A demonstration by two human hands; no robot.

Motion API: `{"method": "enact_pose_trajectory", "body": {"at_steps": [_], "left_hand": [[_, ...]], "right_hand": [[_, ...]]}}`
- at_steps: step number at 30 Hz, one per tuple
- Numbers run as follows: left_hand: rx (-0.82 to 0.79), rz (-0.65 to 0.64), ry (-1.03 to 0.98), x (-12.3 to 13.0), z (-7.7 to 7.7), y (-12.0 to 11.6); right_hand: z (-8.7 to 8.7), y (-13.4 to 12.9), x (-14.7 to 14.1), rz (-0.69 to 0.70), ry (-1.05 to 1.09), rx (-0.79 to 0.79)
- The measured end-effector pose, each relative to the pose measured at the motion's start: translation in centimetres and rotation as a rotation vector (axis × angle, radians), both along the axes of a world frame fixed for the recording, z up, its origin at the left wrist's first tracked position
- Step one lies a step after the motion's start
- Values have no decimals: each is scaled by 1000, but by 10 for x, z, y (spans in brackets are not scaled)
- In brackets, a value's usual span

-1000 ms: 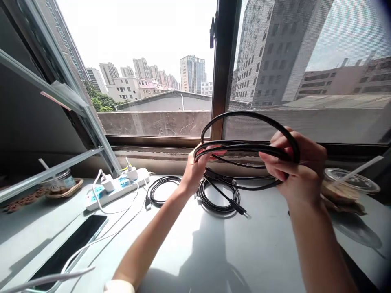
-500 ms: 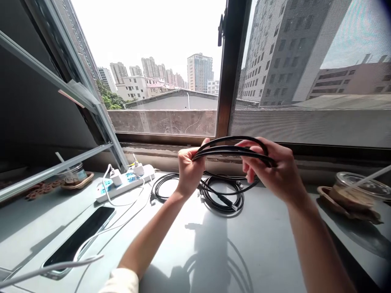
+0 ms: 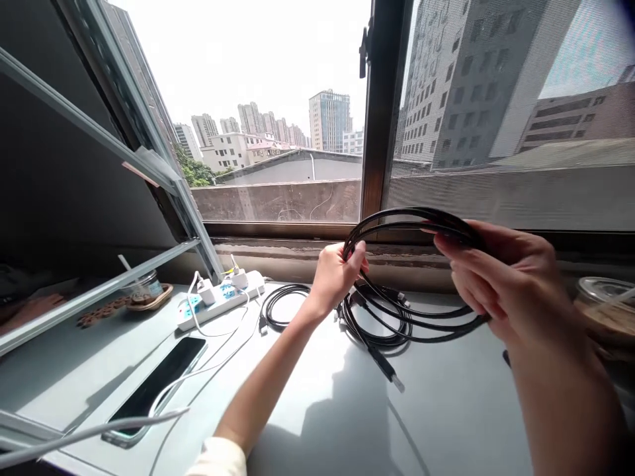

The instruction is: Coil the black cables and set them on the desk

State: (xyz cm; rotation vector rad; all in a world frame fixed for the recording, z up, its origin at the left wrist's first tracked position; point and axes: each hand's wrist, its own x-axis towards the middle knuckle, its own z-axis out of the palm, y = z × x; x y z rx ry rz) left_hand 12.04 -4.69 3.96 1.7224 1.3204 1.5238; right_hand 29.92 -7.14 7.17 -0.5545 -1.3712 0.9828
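Note:
A looped black cable (image 3: 421, 330) is held up between both hands above the table. My left hand (image 3: 337, 271) is closed round the left end of its loops, near the middle of the view. On the right side of the loops, my right hand (image 3: 501, 277) grips the cable between thumb and fingers. A black connector (image 3: 381, 363) with a pale tip hangs below my left hand. Behind and below lies a coiled black cable (image 3: 357, 327) on the table, partly hidden by the held loops. Another coil (image 3: 270, 311) rests to its left, with a plug at its edge.
A white power strip (image 3: 255, 283) with plugged-in chargers stands at the left, near a phone (image 3: 159, 383) crossed by a white cable. Lidded cups stand at far left (image 3: 149, 287) and far right (image 3: 602, 304). A metal frame (image 3: 163, 172) slants beside the window.
The hands have moved apart and the right one has moved rightward, so the held loops have spread into a wide ring. The connector hangs lower. The view has shifted slightly.

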Motion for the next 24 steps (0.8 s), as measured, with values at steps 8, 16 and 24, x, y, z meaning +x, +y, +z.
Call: {"method": "enact_pose_trajectory", "body": {"at_steps": [8, 16, 24], "left_hand": [[-182, -119, 38, 17, -11, -1], [-489, -463, -62, 21, -28, 8], [-755, -772, -70, 20, -22, 1]], "right_hand": [[3, -11, -4, -205, 148, 67], [-6, -17, -13, -213, 42, 184], [-9, -11, -15, -193, 229, 285]]}}
